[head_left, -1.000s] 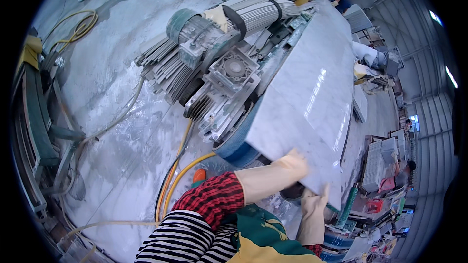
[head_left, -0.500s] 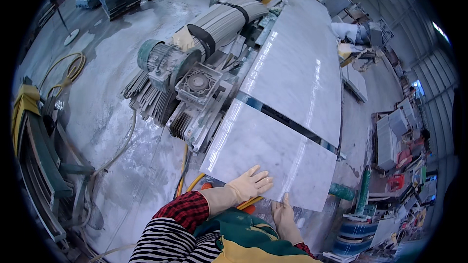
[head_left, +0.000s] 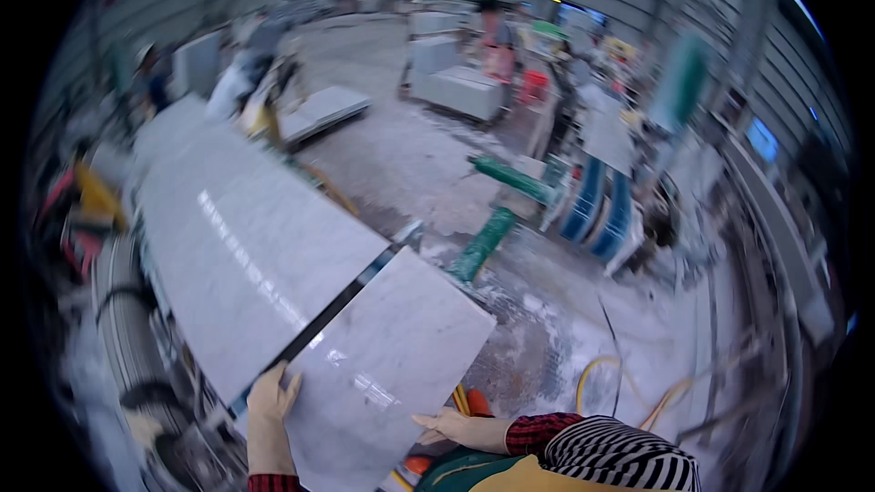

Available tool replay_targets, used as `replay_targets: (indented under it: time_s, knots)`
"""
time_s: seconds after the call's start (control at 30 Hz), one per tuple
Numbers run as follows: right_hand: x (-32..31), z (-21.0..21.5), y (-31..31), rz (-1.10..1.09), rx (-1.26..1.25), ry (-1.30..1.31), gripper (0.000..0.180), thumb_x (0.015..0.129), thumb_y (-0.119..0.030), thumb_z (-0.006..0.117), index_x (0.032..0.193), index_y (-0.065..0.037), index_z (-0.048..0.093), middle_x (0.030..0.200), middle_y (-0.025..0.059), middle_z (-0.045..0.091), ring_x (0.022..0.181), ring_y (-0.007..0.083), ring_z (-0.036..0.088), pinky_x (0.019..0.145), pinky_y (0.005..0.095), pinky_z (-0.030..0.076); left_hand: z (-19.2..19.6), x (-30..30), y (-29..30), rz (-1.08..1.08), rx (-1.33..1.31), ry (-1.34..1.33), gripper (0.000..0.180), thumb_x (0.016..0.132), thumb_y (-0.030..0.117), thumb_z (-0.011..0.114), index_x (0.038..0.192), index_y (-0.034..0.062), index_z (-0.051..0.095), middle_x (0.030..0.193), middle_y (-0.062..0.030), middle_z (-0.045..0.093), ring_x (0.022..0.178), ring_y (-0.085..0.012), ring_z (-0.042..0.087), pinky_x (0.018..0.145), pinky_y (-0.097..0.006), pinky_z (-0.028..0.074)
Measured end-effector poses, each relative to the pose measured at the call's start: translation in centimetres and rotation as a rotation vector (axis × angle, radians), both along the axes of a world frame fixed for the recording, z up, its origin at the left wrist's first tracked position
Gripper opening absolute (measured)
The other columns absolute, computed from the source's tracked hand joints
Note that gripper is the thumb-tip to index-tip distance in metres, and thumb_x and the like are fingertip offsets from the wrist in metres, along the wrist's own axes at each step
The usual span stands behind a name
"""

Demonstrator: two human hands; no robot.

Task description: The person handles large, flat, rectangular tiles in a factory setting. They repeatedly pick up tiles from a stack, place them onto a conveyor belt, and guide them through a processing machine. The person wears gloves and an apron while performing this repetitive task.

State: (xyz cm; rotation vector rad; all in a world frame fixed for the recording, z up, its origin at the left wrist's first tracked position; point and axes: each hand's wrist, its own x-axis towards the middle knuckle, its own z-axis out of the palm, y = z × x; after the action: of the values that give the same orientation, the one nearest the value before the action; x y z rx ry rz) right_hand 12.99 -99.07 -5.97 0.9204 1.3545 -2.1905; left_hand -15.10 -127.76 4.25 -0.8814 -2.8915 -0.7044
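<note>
A smaller white marble slab [head_left: 383, 374] with faint grey veins lies flat in front of me. My left hand [head_left: 272, 396], in a pale glove, holds its left edge close to the gap, thumb over the top face. At the near edge, my right hand [head_left: 456, 426], gloved alike, grips the slab, its fingers partly hidden. Beyond a narrow dark gap lies a longer white marble slab [head_left: 246, 246], shining with reflected light.
Green rollers [head_left: 483, 244] stick out past the slab's far side. A ribbed grey bundle [head_left: 123, 337] runs along the left. Yellow hoses [head_left: 597, 364] lie on the wet floor at right. Several stone slabs [head_left: 460, 91] and people stand farther back.
My view has swung to the right. My left hand has moved from the near edge to the slab's edge by the gap. My right hand remains at the near edge.
</note>
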Motion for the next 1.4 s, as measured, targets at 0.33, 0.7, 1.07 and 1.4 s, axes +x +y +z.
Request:
replay_targets:
  time_s: [0.33, 0.7, 1.07, 1.4]
  knots:
    - [3.2, -6.8, 2.1, 0.45, 0.379, 0.659, 0.07, 0.105, -0.024, 0.062, 0.163, -0.005, 0.028, 0.127, 0.021, 0.066, 0.106, 0.0283, 0.073, 0.098, 0.0365, 0.057, 4.3, 3.0, 3.0, 0.136, -0.148, -0.16, 0.054, 0.091, 0.049, 0.074, 0.078, -0.003, 0.066, 0.071, -0.0219, 0.065, 0.066, -0.0383, 0.062, 0.066, -0.046, 0.049]
    - [4.5, -1.0, 8.2, 0.249, -0.077, 0.453, 0.049, 0.109, -0.031, 0.057, 0.139, 0.007, 0.061, 0.136, 0.0219, 0.067, 0.123, 0.0262, 0.066, 0.104, 0.0354, 0.056, 13.9, 11.0, 7.4, 0.336, -0.276, -0.132, 0.061, 0.095, 0.059, 0.066, 0.116, 0.002, 0.076, 0.104, -0.0225, 0.077, 0.099, -0.0405, 0.073, 0.091, -0.046, 0.056]
    - [4.0, 5.1, 39.4, -0.317, 0.542, 0.359, 0.062, 0.1, -0.051, 0.065, 0.126, 0.006, 0.066, 0.108, 0.0157, 0.074, 0.093, 0.0216, 0.067, 0.082, 0.0366, 0.054, 11.2, 11.7, 38.6, 0.167, 0.308, -0.195, 0.05, 0.099, 0.038, 0.068, 0.075, -0.0039, 0.058, 0.061, -0.0055, 0.05, 0.06, -0.0146, 0.039, 0.056, -0.038, 0.033]
    - [17.6, 9.6, 65.5, -1.006, 0.314, 0.26, 0.052, 0.092, -0.034, 0.078, 0.129, 0.001, 0.068, 0.123, 0.017, 0.072, 0.114, 0.0261, 0.067, 0.093, 0.0389, 0.054, 1.4, 21.9, 69.8, -0.101, 0.338, -0.7, 0.057, 0.109, 0.046, 0.05, 0.112, -0.005, 0.073, 0.096, -0.013, 0.075, 0.088, -0.0192, 0.066, 0.081, -0.035, 0.052]
